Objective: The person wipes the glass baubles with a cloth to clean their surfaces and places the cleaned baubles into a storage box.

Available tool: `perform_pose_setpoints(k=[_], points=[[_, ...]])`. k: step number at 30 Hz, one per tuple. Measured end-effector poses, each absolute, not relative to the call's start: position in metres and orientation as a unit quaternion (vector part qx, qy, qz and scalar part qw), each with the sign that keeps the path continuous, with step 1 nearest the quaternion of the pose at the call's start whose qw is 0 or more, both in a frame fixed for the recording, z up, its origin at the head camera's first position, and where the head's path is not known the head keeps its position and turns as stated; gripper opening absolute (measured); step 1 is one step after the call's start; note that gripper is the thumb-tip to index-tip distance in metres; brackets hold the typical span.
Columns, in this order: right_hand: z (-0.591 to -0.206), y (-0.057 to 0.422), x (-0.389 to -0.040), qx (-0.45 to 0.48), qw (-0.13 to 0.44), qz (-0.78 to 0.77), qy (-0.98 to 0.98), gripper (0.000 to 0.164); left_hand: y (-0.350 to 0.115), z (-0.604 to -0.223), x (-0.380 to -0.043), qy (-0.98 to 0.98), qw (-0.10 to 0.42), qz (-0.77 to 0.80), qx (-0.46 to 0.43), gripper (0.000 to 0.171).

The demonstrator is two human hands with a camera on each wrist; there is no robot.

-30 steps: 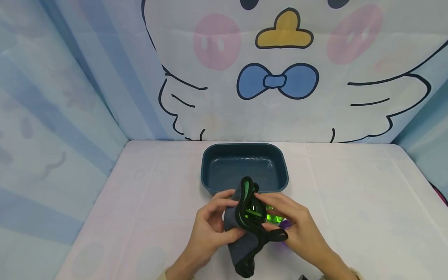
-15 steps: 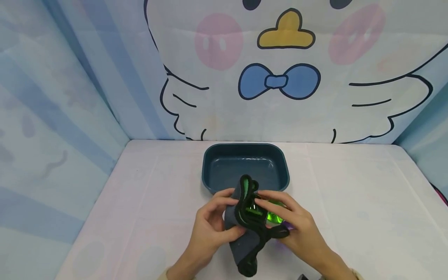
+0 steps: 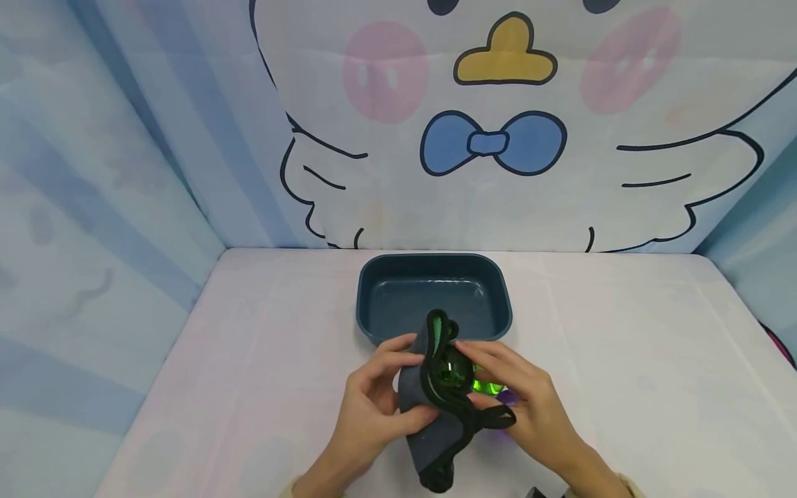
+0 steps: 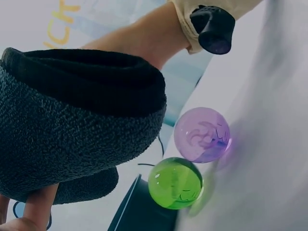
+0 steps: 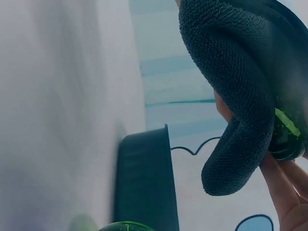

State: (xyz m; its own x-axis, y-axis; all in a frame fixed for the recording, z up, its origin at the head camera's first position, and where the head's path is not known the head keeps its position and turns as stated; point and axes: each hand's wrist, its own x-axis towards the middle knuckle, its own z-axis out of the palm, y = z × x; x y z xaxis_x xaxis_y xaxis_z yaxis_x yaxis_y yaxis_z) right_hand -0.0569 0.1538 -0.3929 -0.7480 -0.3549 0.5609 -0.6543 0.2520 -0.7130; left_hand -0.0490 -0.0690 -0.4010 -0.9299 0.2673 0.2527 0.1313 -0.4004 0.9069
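A dark grey towelling cloth (image 3: 429, 439) with a black edge hangs folded in front of the person; my left hand (image 3: 373, 394) grips it from the left. A dark green see-through ball (image 3: 453, 368) sits in the cloth's fold. My right hand (image 3: 529, 394) holds this ball against the cloth with its fingers. In the right wrist view a light green streak shows on the ball (image 5: 286, 132). Below the cloth, in the left wrist view, a bright green ball (image 4: 175, 185) and a purple ball (image 4: 202, 134) lie on the table side by side.
A dark blue rectangular tub (image 3: 367, 294) stands behind the hands. A small dark object (image 3: 535, 492) shows at the front edge of the view. Patterned curtains (image 3: 112, 228) close off the left, back and right of the white-covered table (image 3: 623, 366).
My right fingers have shifted over the dark green ball, drawing back from its front to its far edge. The ball's light streak has turned out of head view. My left hand stays on the cloth.
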Motion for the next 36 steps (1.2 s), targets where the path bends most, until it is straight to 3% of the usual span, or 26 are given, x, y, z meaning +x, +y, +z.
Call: perform_pose_setpoints(k=[17, 22, 29, 33, 36], points=[[-0.3930, 0.1515, -0.0556, 0.343, 0.145, 0.522, -0.768, 0.070, -0.0688, -0.4010, -0.0488, 0.537, 0.034, 0.826, 0.166, 0.051], [-0.3930, 0.1510, -0.0571, 0.357, 0.181, 0.494, -0.772, 0.048, -0.0695, -0.4003, -0.0478, 0.539, 0.044, 0.825, 0.162, 0.049], [-0.3892, 0.1470, -0.0613, 0.421, 0.283, 0.446, -0.737, 0.035, -0.0687, -0.3965, -0.0461, 0.539, 0.051, 0.827, 0.153, 0.051], [-0.3849, 0.1448, -0.0614, 0.449, 0.323, 0.409, -0.726, 0.032, -0.0684, -0.3959, -0.0449, 0.541, 0.048, 0.823, 0.165, 0.052], [-0.3847, 0.1452, -0.0609, 0.448, 0.317, 0.407, -0.730, 0.035, -0.0683, -0.3968, -0.0446, 0.540, 0.047, 0.821, 0.180, 0.052]])
